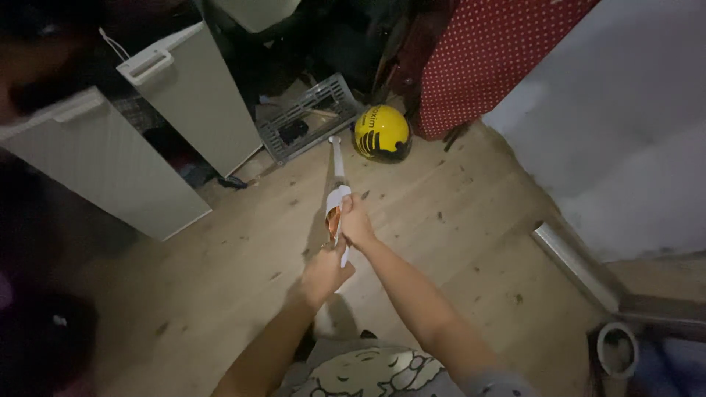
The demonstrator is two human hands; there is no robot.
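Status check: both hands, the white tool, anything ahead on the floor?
Left hand and right hand both grip white stick tool. Yellow helmet and grey crate lie ahead.

Black label on yellow helmet (pixel 382 133) by crate.

Yellow-and-black helmet (pixel 382 133) on the wooden floor (pixel 220 279) — just beside a grey slatted crate (pixel 312 114). Two pale cabinet doors (pixel 195 92) stand open at left; red polka-dot cloth (pixel 489 55) hangs above the helmet.
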